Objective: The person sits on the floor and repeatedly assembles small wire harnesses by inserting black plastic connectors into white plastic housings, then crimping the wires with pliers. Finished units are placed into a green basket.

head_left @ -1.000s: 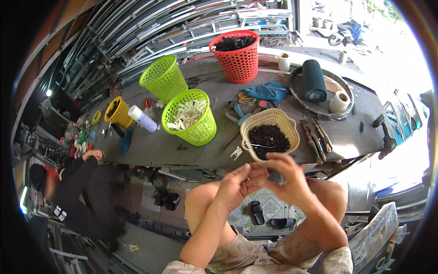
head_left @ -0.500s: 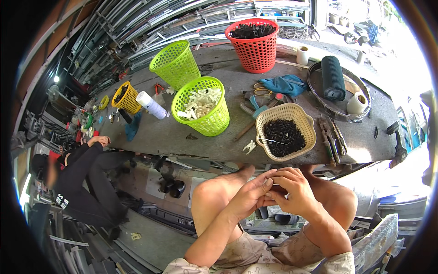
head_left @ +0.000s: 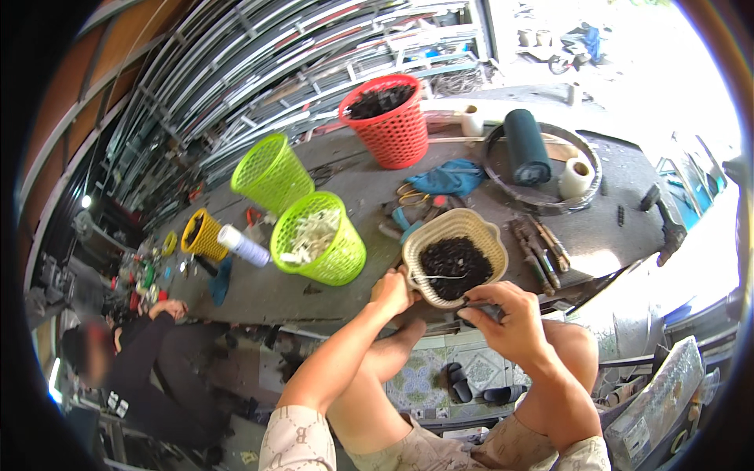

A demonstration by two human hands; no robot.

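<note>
The cream plastic basket (head_left: 504,253), filled with small black pieces (head_left: 454,265), stands at the table's front edge. My left hand (head_left: 393,292) is at its left front corner, fingers curled together; what they hold, if anything, is hidden. At the basket's near right side, my right hand (head_left: 512,318) pinches a small dark piece (head_left: 481,305) between thumb and fingers. A thin whitish strip (head_left: 440,276) lies over the black pieces. Just left of the basket, a green basket (head_left: 338,251) holds white plastic parts (head_left: 314,234).
Behind stand an empty green basket (head_left: 271,177) and a red basket (head_left: 393,141) of black parts. Pliers-like tools (head_left: 538,255) lie right of the cream basket. A spray can (head_left: 245,246) and a yellow basket (head_left: 206,238) are at left, near a seated person (head_left: 149,369).
My hands were together above my lap. They have parted and reached forward, the left to the basket's left corner, the right to its near right side. The whole view has shifted.
</note>
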